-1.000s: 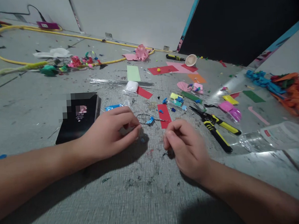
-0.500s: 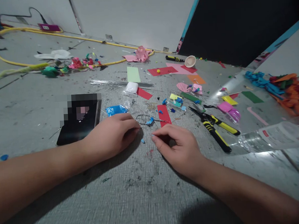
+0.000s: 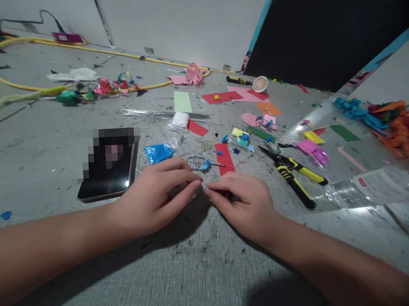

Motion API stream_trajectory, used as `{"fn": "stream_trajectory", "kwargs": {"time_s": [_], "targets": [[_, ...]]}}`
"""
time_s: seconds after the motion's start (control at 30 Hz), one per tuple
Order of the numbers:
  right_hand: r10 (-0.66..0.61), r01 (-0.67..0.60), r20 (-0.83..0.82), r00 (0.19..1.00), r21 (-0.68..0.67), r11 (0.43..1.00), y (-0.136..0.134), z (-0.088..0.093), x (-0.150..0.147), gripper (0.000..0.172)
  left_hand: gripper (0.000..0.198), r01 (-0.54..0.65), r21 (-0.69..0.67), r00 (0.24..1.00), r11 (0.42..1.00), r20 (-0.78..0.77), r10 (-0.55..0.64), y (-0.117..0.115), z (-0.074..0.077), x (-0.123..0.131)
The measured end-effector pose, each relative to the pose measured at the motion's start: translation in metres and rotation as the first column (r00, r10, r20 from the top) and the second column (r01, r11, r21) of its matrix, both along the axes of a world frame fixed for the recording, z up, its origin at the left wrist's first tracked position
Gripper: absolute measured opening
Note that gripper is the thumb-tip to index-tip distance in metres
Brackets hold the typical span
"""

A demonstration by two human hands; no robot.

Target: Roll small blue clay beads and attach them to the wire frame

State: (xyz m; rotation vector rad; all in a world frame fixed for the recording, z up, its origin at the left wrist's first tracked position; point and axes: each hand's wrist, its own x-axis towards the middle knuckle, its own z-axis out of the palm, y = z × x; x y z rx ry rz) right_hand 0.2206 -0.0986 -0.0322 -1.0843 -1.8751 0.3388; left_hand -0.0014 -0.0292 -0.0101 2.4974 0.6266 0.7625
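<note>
My left hand (image 3: 158, 194) and my right hand (image 3: 246, 201) meet fingertip to fingertip low over the grey surface (image 3: 197, 272). Thumb and forefinger of each are pinched, and whatever lies between them is too small to make out. Just beyond the fingertips rests a looped wire piece (image 3: 195, 162) with a blue clay lump (image 3: 205, 165) on it. Its end crosses a red paper strip (image 3: 226, 160) holding blue bits. Behind my left hand sits a blue clay packet (image 3: 159, 152).
A phone (image 3: 106, 172) lies left. Black and yellow pliers (image 3: 291, 176) and a clear bottle (image 3: 374, 187) are on the right. Farther back are thin wires (image 3: 161, 114), a white clay packet (image 3: 180, 119), coloured papers and a yellow cable (image 3: 89, 48).
My left hand has moved right to meet my right hand, and its thumb and fingers have come together. The small light-blue bit between the hands is now mostly hidden.
</note>
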Motion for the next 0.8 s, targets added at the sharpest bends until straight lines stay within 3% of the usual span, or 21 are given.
{"fn": "stream_trajectory", "kwargs": {"time_s": [0.13, 0.27, 0.47, 0.63, 0.73, 0.8], "targets": [[0.025, -0.034, 0.075, 0.997, 0.116, 0.993, -0.003, 0.002, 0.002, 0.010, 0.020, -0.004, -0.227, 0.999, 0.974, 0.051, 0.016, -0.012, 0.004, 0.006], [0.052, -0.072, 0.133, 0.990, 0.152, 0.986, -0.004, 0.005, 0.002, 0.011, 0.024, -0.052, -0.431, 0.995, 0.901, 0.056, 0.084, -0.014, 0.005, 0.009], [0.077, -0.086, 0.077, 0.994, 0.126, 0.988, -0.002, 0.002, 0.002, 0.009, 0.024, -0.046, -0.491, 0.993, 0.870, 0.070, 0.092, -0.013, 0.003, 0.011], [0.054, -0.056, 0.033, 0.998, 0.050, 0.997, -0.005, 0.004, 0.000, 0.008, 0.020, -0.058, -0.409, 0.994, 0.911, 0.062, 0.092, -0.009, 0.001, 0.008], [-0.063, 0.059, -0.034, 0.997, -0.092, 0.994, -0.007, 0.007, -0.001, 0.010, 0.021, -0.130, -0.181, 0.989, 0.975, 0.044, 0.140, 0.006, -0.002, 0.002], [-0.120, 0.101, -0.098, 0.988, -0.181, 0.978, -0.007, 0.008, -0.002, 0.010, 0.018, -0.161, 0.029, 0.986, 0.987, -0.046, 0.162, 0.019, -0.004, -0.002]]}}
